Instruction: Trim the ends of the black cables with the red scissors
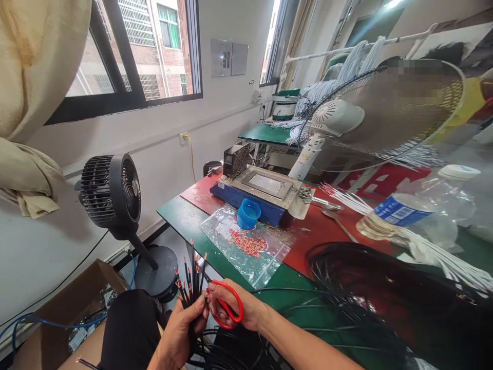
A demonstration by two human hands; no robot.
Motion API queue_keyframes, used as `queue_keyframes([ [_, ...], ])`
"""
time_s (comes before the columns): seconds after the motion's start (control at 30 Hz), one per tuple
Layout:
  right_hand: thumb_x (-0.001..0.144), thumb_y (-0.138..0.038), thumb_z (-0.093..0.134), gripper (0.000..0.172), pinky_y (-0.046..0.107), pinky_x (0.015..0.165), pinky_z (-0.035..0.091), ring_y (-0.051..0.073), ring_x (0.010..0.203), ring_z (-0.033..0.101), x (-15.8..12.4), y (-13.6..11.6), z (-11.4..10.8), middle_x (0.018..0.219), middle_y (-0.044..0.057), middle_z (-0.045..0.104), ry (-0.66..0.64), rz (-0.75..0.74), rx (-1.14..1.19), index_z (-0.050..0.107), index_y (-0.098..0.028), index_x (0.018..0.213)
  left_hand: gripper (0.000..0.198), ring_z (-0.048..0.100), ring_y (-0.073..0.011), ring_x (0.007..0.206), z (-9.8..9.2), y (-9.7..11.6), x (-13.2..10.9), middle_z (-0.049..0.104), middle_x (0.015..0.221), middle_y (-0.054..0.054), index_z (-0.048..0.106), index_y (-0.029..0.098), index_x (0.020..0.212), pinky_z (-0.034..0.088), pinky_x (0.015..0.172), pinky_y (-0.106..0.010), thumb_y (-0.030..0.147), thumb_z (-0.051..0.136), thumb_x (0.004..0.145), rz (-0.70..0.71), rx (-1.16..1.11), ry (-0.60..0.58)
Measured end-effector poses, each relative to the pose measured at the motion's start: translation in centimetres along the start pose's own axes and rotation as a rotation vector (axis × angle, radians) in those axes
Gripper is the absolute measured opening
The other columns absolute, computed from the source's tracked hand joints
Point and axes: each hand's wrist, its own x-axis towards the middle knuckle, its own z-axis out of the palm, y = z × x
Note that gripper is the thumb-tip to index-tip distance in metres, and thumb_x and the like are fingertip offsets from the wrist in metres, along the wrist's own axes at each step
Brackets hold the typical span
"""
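Note:
A bunch of black cables (197, 280) with stripped red ends pointing upward is wrapped in the fingers of my left hand (181, 321). My right hand (241, 303) is closed on red-handled scissors (239, 310), its fingers through the loops. The scissor blades are largely hidden behind the cable ends, so I cannot tell whether they are apart. Both hands are close together in front of the table's near edge. Just beyond them on the table, a clear plastic bag (265, 267) lies flat under a scatter of small red and yellow bits (248, 242).
A blue cup (248, 214) stands by a blue-sided hot plate (246, 198). Coiled black cable (346, 267) fills the right side, near a plastic bottle (400, 213) and white wires (442, 252). A black fan (111, 192) stands left; a larger fan (381, 108) stands behind the table.

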Motion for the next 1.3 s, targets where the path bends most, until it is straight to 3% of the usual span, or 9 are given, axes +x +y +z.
queue_keyframes([
  [0.37, 0.072, -0.05, 0.056, 0.044, 0.015, 0.028, 0.026, 0.004, 0.028, 0.034, -0.3, -0.5, -0.1, 0.038, -0.003, 0.047, -0.078, 0.043, -0.012, 0.062, -0.007, 0.061, 0.024, 0.021, -0.0041, 0.042, -0.6, 0.0, 0.1, 0.04, 0.049, 0.003, 0.051, 0.013, 0.057, 0.01, 0.045, -0.026, 0.031, 0.061, 0.069, -0.031, 0.024, -0.036],
  [0.5, 0.072, -0.046, 0.058, 0.04, 0.015, 0.028, 0.024, 0.004, 0.029, 0.035, -0.2, -0.4, -0.2, 0.037, -0.004, 0.046, -0.05, 0.071, -0.019, 0.061, -0.008, 0.06, 0.02, 0.022, -0.0041, 0.043, -0.9, -0.3, 0.3, 0.044, 0.052, 0.003, 0.053, 0.013, 0.063, 0.011, 0.044, -0.025, 0.03, 0.061, 0.069, -0.025, 0.026, -0.052],
  [0.7, 0.073, -0.058, 0.053, 0.052, 0.017, 0.031, 0.026, 0.004, 0.029, 0.035, 0.2, 0.3, -0.2, 0.037, -0.005, 0.044, 0.006, -0.01, -0.043, 0.06, -0.009, 0.06, 0.025, 0.019, -0.004, 0.043, -0.6, -0.2, 0.5, 0.036, 0.049, 0.004, 0.052, 0.012, 0.058, 0.01, 0.045, -0.026, 0.033, 0.056, 0.073, 0.012, 0.034, 0.012],
  [1.1, 0.068, -0.056, 0.061, 0.046, 0.016, 0.035, 0.03, 0.004, 0.033, 0.039, 0.3, 0.4, -0.1, 0.042, -0.005, 0.046, 0.028, -0.082, -0.161, 0.063, -0.009, 0.069, 0.024, 0.024, -0.0052, 0.045, -0.6, -0.2, 0.5, 0.042, 0.053, 0.003, 0.05, 0.014, 0.061, 0.015, 0.048, -0.026, 0.034, 0.053, 0.075, -0.004, -0.009, 0.076],
  [1.3, 0.07, -0.056, 0.058, 0.046, 0.017, 0.034, 0.028, 0.004, 0.031, 0.037, 0.3, 0.3, -0.2, 0.038, -0.005, 0.045, 0.073, -0.066, -0.125, 0.059, -0.01, 0.062, 0.027, 0.024, -0.0053, 0.044, -0.7, -0.3, 0.2, 0.037, 0.048, 0.005, 0.05, 0.014, 0.058, 0.016, 0.047, -0.025, 0.033, 0.051, 0.077, 0.013, -0.011, 0.06],
])
